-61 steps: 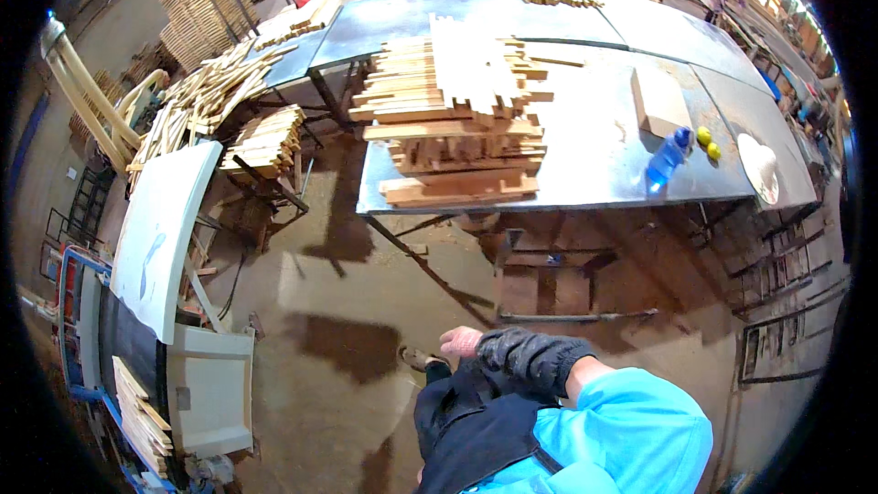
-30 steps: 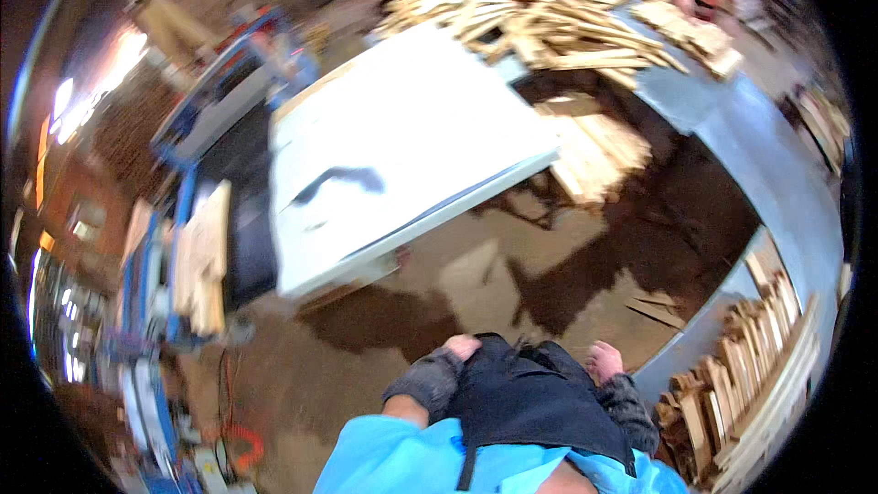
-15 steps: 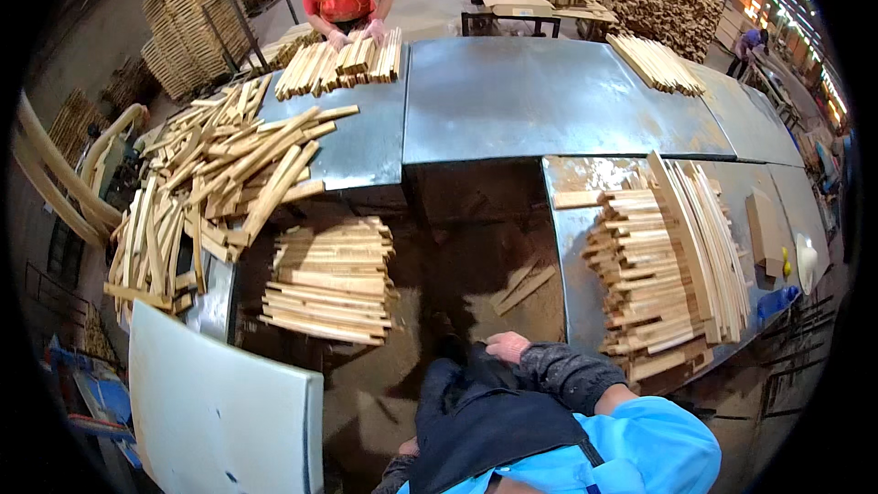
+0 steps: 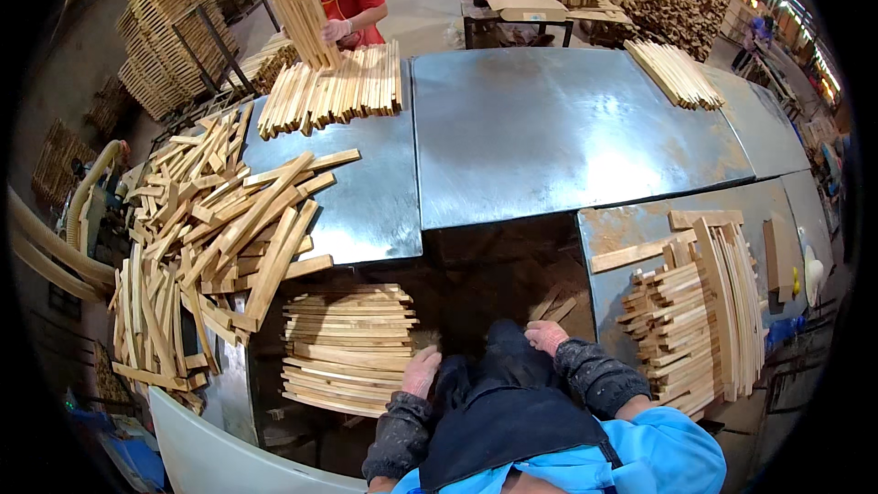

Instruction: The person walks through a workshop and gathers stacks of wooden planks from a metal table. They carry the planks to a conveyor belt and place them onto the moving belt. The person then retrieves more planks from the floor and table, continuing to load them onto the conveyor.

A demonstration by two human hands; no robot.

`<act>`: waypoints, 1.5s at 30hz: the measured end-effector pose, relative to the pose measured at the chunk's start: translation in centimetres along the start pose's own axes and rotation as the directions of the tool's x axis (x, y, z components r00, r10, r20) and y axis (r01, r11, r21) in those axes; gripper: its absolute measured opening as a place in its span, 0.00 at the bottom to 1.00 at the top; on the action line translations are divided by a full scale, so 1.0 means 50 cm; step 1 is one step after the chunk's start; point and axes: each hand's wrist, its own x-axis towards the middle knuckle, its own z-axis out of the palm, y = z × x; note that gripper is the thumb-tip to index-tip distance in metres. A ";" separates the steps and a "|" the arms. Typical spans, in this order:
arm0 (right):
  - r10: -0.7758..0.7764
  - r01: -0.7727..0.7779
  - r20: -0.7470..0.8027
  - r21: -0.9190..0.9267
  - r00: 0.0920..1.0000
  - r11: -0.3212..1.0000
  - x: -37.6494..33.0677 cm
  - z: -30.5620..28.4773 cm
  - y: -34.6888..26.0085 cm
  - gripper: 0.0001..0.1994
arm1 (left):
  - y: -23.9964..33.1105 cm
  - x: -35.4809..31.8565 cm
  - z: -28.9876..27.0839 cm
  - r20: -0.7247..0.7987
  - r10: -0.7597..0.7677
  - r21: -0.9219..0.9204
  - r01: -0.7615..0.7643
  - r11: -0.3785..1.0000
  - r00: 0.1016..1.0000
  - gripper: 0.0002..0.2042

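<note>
Both hands [image 4: 483,354] rest on a dark apron [image 4: 501,402] beside stacked wooden slats [image 4: 346,348].

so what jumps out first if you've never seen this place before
Wood everywhere: a loose heap of slats spills over the left end of the broad grey metal table, with a neat stack just below it. The person's left hand and right hand rest at a dark apron, and a co-worker in red sorts slats at the far edge.
</note>
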 end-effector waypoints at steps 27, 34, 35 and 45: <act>0.091 -0.097 0.044 0.159 0.995 0.983 0.934 -0.457 -0.621 0.31 | 0.685 0.862 -0.082 -0.381 0.025 0.235 0.070 0.969 0.924 0.14; 0.114 -0.116 0.024 0.247 0.993 0.962 1.039 -0.457 -0.767 0.32 | 0.779 1.151 -0.226 -0.516 -0.074 0.052 0.118 0.992 0.854 0.39; 0.102 -0.109 0.041 0.234 0.994 0.966 1.068 -0.453 -0.768 0.32 | 0.752 1.198 -0.275 -0.514 -0.085 0.034 0.119 0.992 0.854 0.42; -0.037 0.039 -0.015 0.142 0.999 0.989 1.279 -0.391 -0.888 0.35 | 0.734 1.511 -0.589 -0.731 0.214 0.344 0.079 0.936 0.648 0.47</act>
